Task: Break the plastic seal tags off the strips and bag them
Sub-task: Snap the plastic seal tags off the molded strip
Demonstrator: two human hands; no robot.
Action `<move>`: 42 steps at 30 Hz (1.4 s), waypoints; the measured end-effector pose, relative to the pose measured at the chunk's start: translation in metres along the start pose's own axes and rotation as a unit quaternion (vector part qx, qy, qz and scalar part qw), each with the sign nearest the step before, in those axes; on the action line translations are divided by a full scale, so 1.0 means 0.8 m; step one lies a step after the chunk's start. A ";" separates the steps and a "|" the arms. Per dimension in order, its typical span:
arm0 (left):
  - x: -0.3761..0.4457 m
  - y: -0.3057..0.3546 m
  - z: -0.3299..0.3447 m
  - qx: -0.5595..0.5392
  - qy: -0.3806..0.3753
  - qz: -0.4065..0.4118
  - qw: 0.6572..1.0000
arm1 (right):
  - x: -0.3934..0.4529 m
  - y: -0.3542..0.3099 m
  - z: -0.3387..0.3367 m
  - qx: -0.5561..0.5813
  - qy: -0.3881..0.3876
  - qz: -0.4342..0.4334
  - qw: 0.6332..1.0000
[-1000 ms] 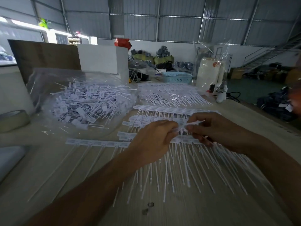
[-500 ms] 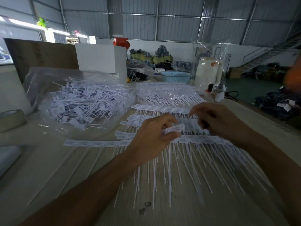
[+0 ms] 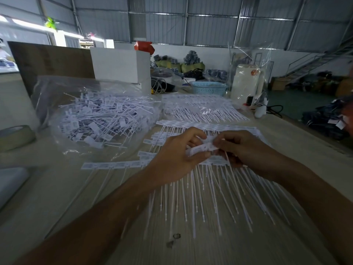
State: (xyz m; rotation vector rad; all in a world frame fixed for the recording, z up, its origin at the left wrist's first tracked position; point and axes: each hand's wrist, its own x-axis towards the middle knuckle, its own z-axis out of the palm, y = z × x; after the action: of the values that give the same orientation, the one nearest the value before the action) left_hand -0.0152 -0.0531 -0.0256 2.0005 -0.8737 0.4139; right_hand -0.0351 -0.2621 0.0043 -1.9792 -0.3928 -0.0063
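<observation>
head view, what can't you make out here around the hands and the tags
- Head view: print on the strip both hands pinch is blurred.
- Right hand: fingertips hidden behind the strip and its own knuckles.
- Left hand covers the strips beneath it.
- Clear bag: loose tags too small to count.

Site type: I read this as a warehouse or packing shed.
Shell: corrugated metal walls (image 3: pixel 210 29) on steel framing.
Access: metal staircase (image 3: pixel 313 64) at far right.
Stock: bagged bundles (image 3: pixel 191 62) piled against the far wall.
Workstation: I see a long wooden table (image 3: pixel 57 188) with bulk white tag strips (image 3: pixel 206 129).
</observation>
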 end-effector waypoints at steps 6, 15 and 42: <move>-0.001 -0.009 -0.005 0.104 -0.019 0.028 0.994 | -0.004 -0.007 0.003 0.065 -0.016 -0.007 0.998; -0.004 -0.005 0.005 0.038 -0.015 -0.011 0.999 | -0.009 -0.015 0.000 -0.341 0.074 -0.218 0.912; 0.001 0.001 -0.016 0.071 0.003 0.043 0.997 | -0.008 -0.019 0.015 0.025 -0.013 -0.021 0.999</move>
State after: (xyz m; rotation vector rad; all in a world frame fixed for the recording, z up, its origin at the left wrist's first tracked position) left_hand -0.0148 -0.0435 -0.0174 2.0942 -0.9532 0.5438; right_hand -0.0478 -0.2472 0.0112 -1.9228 -0.4476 0.0017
